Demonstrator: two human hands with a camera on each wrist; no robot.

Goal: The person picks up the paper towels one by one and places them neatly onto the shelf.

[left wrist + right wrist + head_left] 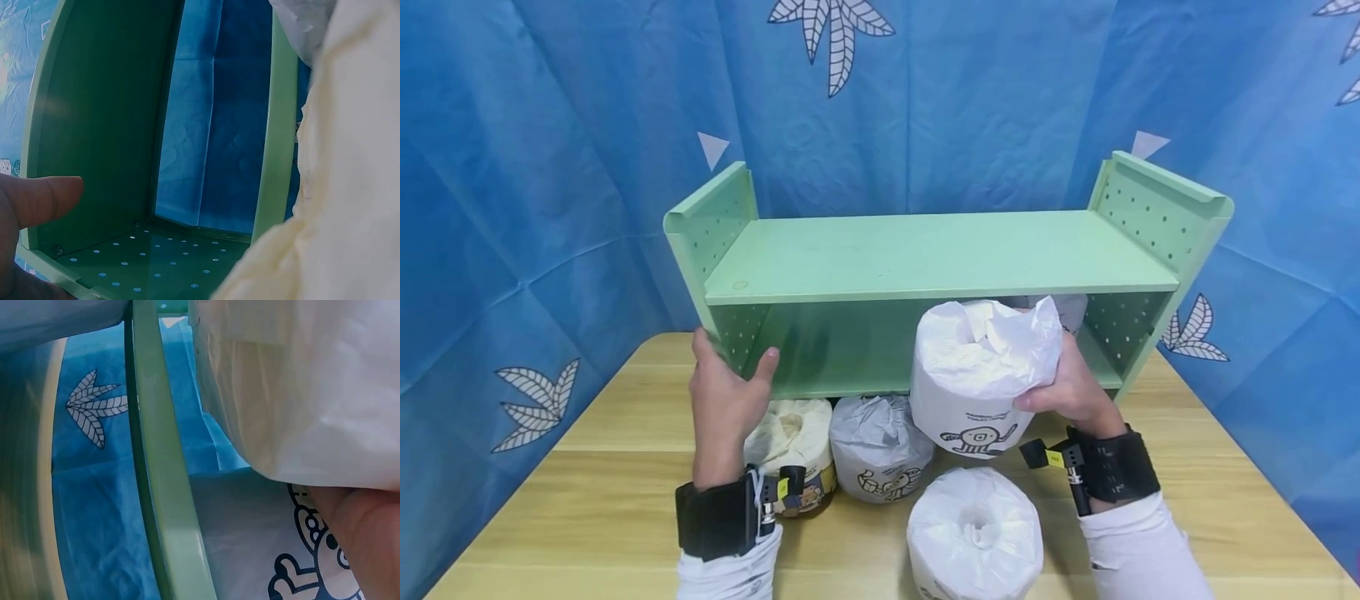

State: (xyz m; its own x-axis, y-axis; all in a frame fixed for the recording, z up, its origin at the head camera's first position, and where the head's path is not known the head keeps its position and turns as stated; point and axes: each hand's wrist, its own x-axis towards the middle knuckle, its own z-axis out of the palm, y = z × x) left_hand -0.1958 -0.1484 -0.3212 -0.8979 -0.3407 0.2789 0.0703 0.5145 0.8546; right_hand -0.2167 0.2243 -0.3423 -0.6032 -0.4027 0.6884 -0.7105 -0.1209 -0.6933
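The right hand grips a wrapped paper roll before the lower opening of the green shelf; its axis is near upright, crumpled end up (printed figure facing the person). Another roll sits inside behind it, under the middle board. The left hand holds the shelf's left side. Three rolls stand on the tabletop in front.

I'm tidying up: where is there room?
Up top, the green rectangular shelf is bare between its sides. So is the light wooden table left of the left hand. Pale, round, paper-wrapped rolls crowd the table in front of the shelf.
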